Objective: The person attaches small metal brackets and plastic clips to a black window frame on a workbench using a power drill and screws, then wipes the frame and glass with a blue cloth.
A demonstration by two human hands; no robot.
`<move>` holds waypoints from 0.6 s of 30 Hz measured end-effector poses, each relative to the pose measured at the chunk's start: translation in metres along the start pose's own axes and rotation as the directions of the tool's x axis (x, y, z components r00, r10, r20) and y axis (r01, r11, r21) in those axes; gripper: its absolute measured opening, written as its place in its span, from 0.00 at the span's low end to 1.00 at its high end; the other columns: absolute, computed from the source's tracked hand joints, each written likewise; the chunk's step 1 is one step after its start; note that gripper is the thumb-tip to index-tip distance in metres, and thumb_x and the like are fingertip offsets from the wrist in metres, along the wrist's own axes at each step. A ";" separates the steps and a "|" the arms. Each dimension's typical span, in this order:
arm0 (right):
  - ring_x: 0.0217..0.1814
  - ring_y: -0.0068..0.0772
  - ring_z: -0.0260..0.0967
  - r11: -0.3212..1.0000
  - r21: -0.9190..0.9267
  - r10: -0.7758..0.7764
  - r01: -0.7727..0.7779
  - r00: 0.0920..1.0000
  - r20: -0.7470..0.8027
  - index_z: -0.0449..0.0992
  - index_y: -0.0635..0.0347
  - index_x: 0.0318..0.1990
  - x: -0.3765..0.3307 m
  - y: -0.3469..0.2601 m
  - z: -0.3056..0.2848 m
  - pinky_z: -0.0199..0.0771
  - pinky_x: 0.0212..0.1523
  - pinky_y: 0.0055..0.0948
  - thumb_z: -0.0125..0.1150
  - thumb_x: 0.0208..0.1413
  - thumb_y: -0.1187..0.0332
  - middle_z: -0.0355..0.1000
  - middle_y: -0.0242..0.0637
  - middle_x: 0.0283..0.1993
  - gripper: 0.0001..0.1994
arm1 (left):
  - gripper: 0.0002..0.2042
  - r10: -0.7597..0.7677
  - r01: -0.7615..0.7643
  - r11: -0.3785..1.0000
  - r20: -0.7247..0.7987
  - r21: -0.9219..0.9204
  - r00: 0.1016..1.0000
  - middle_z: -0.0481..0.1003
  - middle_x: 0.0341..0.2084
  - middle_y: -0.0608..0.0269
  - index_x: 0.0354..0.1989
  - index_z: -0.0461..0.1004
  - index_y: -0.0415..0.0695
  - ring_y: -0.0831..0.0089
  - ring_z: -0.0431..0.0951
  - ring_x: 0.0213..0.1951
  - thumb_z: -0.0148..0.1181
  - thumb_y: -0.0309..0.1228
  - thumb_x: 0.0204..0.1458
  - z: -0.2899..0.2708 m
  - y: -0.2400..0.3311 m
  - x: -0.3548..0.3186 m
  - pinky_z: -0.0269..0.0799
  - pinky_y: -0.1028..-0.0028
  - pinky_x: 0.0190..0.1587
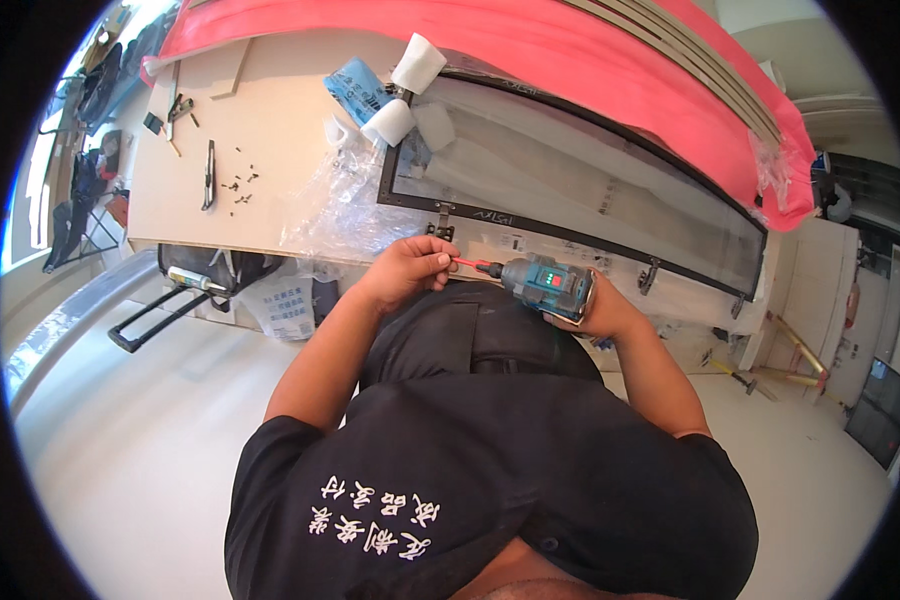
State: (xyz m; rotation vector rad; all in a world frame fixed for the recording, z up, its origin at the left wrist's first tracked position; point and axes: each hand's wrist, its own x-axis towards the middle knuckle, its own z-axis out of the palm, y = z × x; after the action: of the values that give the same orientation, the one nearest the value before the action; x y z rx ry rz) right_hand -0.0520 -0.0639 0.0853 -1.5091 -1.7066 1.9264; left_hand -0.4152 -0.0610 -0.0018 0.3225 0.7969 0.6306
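Note:
My right hand [598,306] is wrapped round a teal and black cordless driver [550,284], held level in front of my waist with its nose to the left. A long red driver bit [473,263] sticks out of it. At the bit's tip, my left hand [410,270] is closed in a pinch; whatever small thing is between the fingertips is hidden. Just beyond the hands lies a black-framed glass door panel [580,170] on the bench. A metal hinge [442,224] sits on its near edge by my left hand, and another hinge [649,275] is further right.
The wooden bench [185,215] carries scattered small screws [240,185], a utility knife [209,175], crumpled clear plastic [335,205] and white foam rolls [418,64]. Pink sheeting [300,20] runs along the far side. Below left stands a black bag with a pull handle [160,315].

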 end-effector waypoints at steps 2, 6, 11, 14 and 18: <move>0.56 0.30 0.74 0.998 -0.057 -0.033 0.032 0.999 -0.013 0.69 0.64 0.60 0.004 -0.011 -0.005 0.75 0.60 0.34 0.83 0.43 0.70 0.76 0.39 0.56 0.36 | 0.12 0.033 -0.031 0.994 0.011 -0.109 0.999 0.80 0.37 0.66 0.51 0.79 0.40 0.77 0.78 0.35 0.66 0.26 0.60 0.009 -0.009 0.003 0.77 0.75 0.40; 0.51 0.31 0.75 0.990 -0.127 -0.075 0.062 0.992 -0.102 0.74 0.65 0.54 0.024 -0.021 -0.006 0.75 0.57 0.34 0.81 0.46 0.66 0.79 0.39 0.51 0.29 | 0.18 0.375 -0.272 0.889 -0.244 0.370 0.895 0.79 0.36 0.68 0.52 0.78 0.42 0.78 0.78 0.35 0.72 0.27 0.54 -0.007 -0.035 0.022 0.77 0.74 0.40; 0.40 0.29 0.75 0.989 -0.131 0.046 -0.064 0.990 -0.134 0.81 0.63 0.43 0.067 -0.023 0.005 0.76 0.47 0.35 0.74 0.48 0.65 0.80 0.36 0.37 0.16 | 0.24 0.618 -0.118 0.596 -0.360 0.794 0.698 0.79 0.42 0.56 0.54 0.75 0.39 0.69 0.81 0.36 0.76 0.31 0.49 -0.020 -0.048 0.025 0.79 0.68 0.43; 0.38 0.29 0.74 0.987 -0.152 0.028 -0.046 0.993 -0.119 0.80 0.63 0.39 0.081 -0.022 0.012 0.76 0.45 0.35 0.72 0.49 0.65 0.79 0.35 0.35 0.14 | 0.30 0.693 -0.049 0.430 -0.295 0.901 0.658 0.75 0.53 0.50 0.61 0.69 0.40 0.59 0.82 0.43 0.74 0.35 0.51 -0.003 -0.046 0.023 0.78 0.60 0.48; 0.37 0.31 0.75 0.967 -0.245 0.039 -0.073 0.990 -0.138 0.80 0.63 0.38 0.089 -0.041 0.023 0.77 0.43 0.36 0.71 0.48 0.65 0.79 0.37 0.34 0.13 | 0.31 0.599 0.065 0.416 -0.327 0.907 0.731 0.72 0.57 0.50 0.63 0.67 0.44 0.51 0.80 0.52 0.72 0.37 0.52 0.005 -0.033 0.025 0.77 0.57 0.52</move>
State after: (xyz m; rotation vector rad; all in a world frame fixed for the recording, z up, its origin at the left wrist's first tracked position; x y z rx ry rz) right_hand -0.1307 -0.0050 0.0650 -1.7450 -1.9243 1.6423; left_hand -0.3850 -0.0709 -0.0282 1.3273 1.7627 0.5946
